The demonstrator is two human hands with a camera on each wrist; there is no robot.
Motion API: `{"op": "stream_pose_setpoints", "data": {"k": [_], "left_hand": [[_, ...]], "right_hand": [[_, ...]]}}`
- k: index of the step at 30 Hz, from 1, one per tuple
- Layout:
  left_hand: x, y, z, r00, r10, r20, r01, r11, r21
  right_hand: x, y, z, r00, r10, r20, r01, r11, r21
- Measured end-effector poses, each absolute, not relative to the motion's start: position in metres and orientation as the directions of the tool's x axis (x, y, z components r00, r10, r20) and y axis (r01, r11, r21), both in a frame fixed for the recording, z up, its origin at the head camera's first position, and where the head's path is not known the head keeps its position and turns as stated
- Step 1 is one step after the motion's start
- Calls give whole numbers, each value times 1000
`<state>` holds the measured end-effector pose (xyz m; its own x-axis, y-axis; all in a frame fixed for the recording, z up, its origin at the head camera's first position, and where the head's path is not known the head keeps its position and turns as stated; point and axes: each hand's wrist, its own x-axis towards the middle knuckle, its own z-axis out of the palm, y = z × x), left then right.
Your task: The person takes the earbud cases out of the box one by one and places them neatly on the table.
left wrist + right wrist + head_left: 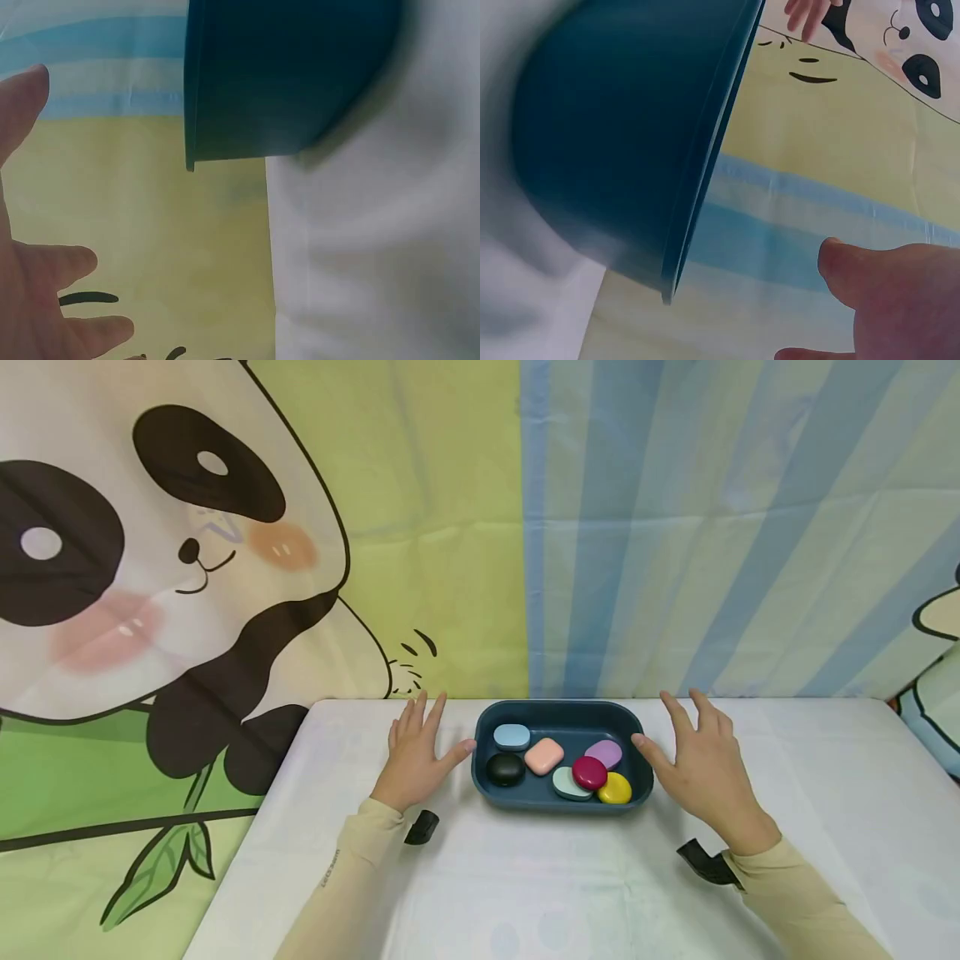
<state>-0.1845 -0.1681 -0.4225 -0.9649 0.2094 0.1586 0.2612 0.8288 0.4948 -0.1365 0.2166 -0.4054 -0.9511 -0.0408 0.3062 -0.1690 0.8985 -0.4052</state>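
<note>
A dark blue rounded tub (558, 807) stands on the white table and holds several smooth, rounded, pebble-like pieces. At its left lie a light blue piece (512, 737), a black one (506, 769) and a pink one (544, 756). To the right, a crimson piece (589, 772) overlaps a pale green one (570, 785), beside purple (604, 753) and yellow (615, 788) pieces. My left hand (416, 760) is spread at the tub's left end, thumb towards the rim. Opposite, my right hand (708, 768) has fingers spread, its thumb tip overlapping the right rim in the head view. Neither hand holds anything.
The white table (525, 893) ends just behind the tub. Beyond it hangs a printed cloth (450, 527) with a panda at left and blue stripes at right. A black strap piece (422, 827) shows at the left wrist, another (708, 863) at the right.
</note>
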Motion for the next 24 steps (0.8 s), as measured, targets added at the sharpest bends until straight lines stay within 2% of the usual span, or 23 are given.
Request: {"op": "stream_pose_setpoints", "data": {"k": [13, 24], "left_hand": [[-180, -154, -429, -971, 205, 124, 238, 769, 593], [-177, -135, -439, -969, 216, 123, 243, 720, 650]], "right_hand": [[-131, 189, -405, -940, -51, 337, -217, 853, -474], [-128, 168, -407, -979, -69, 192, -160, 842, -515]]}}
